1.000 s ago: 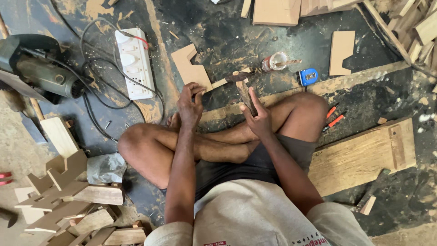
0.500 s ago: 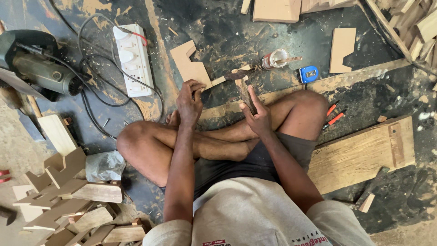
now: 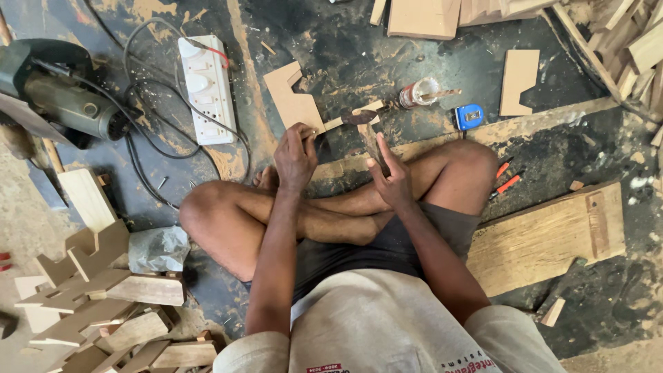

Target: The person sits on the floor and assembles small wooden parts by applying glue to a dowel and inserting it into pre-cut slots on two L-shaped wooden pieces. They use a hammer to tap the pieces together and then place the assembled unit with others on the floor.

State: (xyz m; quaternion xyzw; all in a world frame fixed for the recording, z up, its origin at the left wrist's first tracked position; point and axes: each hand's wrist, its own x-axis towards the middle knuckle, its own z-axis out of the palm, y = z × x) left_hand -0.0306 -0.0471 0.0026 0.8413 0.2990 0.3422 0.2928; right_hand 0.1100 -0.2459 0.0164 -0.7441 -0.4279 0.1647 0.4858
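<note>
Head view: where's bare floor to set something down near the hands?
Bare dark floor lies between the white power strip and the notched tan board cutout, and between the small glue jar and the stacked boards at the top. Crowded: the wood offcut pile at lower left.

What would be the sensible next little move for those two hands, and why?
Probably draw the flat wooden stick along the narrow wooden strip. The left hand grips the stick, its dark-smeared tip lies right at the strip's top, and the right hand props the strip upright.
</note>
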